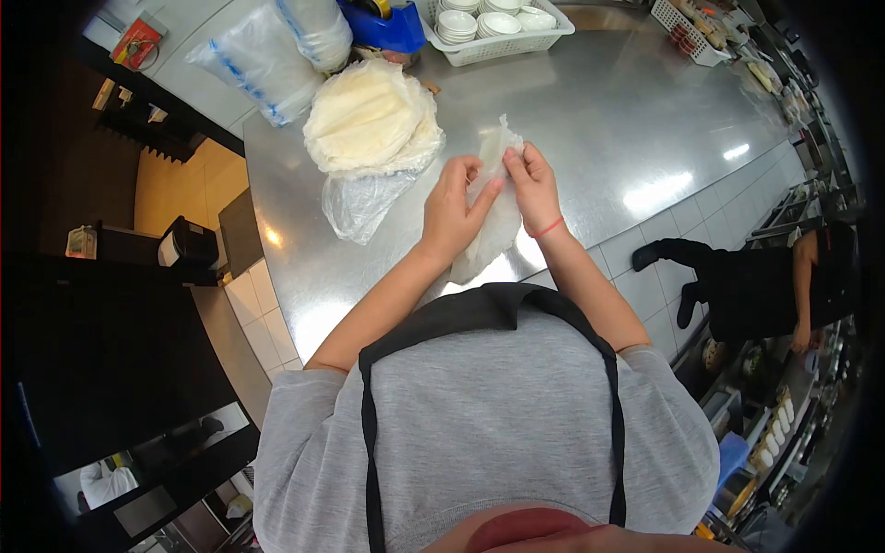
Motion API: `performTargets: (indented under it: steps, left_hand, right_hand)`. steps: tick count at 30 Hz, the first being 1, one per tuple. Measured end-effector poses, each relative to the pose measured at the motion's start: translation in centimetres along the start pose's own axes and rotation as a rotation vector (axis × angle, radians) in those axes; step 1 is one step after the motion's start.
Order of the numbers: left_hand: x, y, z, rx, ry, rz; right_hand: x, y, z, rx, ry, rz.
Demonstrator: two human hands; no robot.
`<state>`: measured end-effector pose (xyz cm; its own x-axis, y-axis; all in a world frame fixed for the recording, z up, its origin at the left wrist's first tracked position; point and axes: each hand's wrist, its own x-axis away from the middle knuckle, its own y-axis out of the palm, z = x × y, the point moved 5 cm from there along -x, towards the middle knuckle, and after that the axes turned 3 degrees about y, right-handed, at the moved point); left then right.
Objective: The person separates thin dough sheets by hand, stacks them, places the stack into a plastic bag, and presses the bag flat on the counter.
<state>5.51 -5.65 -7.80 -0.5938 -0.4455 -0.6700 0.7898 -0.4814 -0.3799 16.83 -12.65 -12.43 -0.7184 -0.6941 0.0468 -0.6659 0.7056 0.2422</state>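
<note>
A thin, whitish translucent sheet (489,241) hangs between my hands and drapes down toward the table's near edge. My left hand (454,205) has its fingers curled at the sheet's left side, thumb against it. My right hand (533,187), with a red band at the wrist, pinches the sheet's upper right part. Left of my hands lies a round stack of pale, thin sheets (371,118) on the steel table (608,120). Clear plastic wrap (367,205) sticks out below the stack.
Plastic bags (267,63) and a blue container (387,28) stand at the back left. A white basket (502,46) holds small white bowls. Another basket (690,35) is farther right. A person in dark clothes (751,288) stands beyond the table at right.
</note>
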Motion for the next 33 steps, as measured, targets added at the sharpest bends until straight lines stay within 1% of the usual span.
performTargets:
  steps: [2,3,5,6,8,9,11,12,14,15,17,18,20,21,23,27,29,30,32,33]
  left_hand:
    - [-1.5,-0.8,0.6,-0.029,-0.111,-0.031]
    - [-2.0,-1.1,0.8,-0.034,-0.106,-0.025]
    - [-2.7,-0.7,0.0,0.047,-0.253,-0.128]
    - [-3.1,-0.9,-0.2,0.049,-0.247,-0.124]
    - [-3.5,-1.4,-1.0,0.02,-0.281,-0.105]
    - [-3.4,-1.2,-1.0,0.018,-0.278,-0.106]
    - [-3.5,-1.0,-0.7,0.044,-0.201,-0.027]
    - [-3.4,-0.7,-0.7,0.043,-0.199,-0.027]
    - [-2.8,-0.1,-0.5,0.017,-0.149,-0.017]
    - [-2.5,0.1,-0.7,0.018,-0.148,-0.019]
    - [-2.0,0.3,-1.2,-0.077,-0.158,-0.031]
    - [-2.0,0.2,-1.4,-0.079,-0.157,-0.028]
    - [-2.1,0.1,-2.4,-0.071,-0.253,-0.12]
    - [-2.2,0.0,-2.6,-0.073,-0.253,-0.117]
    - [-2.2,-0.6,-3.3,-0.022,-0.312,-0.03]
    - [-2.3,-0.8,-4.4,0.081,-0.378,0.019]
    - [-2.2,-0.2,-4.9,0.22,-0.423,-0.066]
    - [-2.2,-0.3,-4.9,0.219,-0.426,-0.067]
    - [-2.1,0.2,-4.4,0.403,-0.435,-0.19]
    - [-1.8,0.2,-4.3,0.403,-0.44,-0.194]
  right_hand:
    - [0.2,0.9,-1.2,0.131,-0.116,-0.053]
    - [0.3,1.3,-1.4,0.13,-0.123,-0.059]
    - [0.6,2.0,-2.0,0.085,-0.171,-0.098]
    - [0.6,2.0,-2.4,0.088,-0.178,-0.098]
    - [0.6,1.6,-1.9,-0.139,0.118,-0.012]
    - [0.8,1.7,-2.0,-0.141,0.116,-0.012]
    - [1.0,1.8,-1.5,-0.282,0.238,0.023]
    - [0.9,2.3,-1.4,-0.282,0.236,0.023]
    - [0.7,2.8,-0.7,-0.461,0.143,0.149]
    - [0.2,2.5,0.4,-0.462,0.142,0.151]
    - [-1.0,1.4,1.5,-0.091,-0.047,0.215]
    - [-1.4,1.2,2.1,-0.091,-0.049,0.212]
    - [-1.8,0.9,1.6,0.158,-0.176,0.262]
    - [-2.0,0.9,1.1,0.159,-0.177,0.259]
    - [-2.0,0.8,-0.4,0.211,-0.293,0.258]
    - [-2.9,-0.6,-0.1,0.211,-0.27,0.256]
    - [-3.1,-0.2,0.8,0.261,-0.03,0.019]
    - [-2.8,0.0,0.6,0.26,-0.027,0.018]
    - [-2.3,0.7,-0.7,0.035,-0.091,-0.077]
    - [-2.0,0.8,-1.2,0.033,-0.087,-0.074]
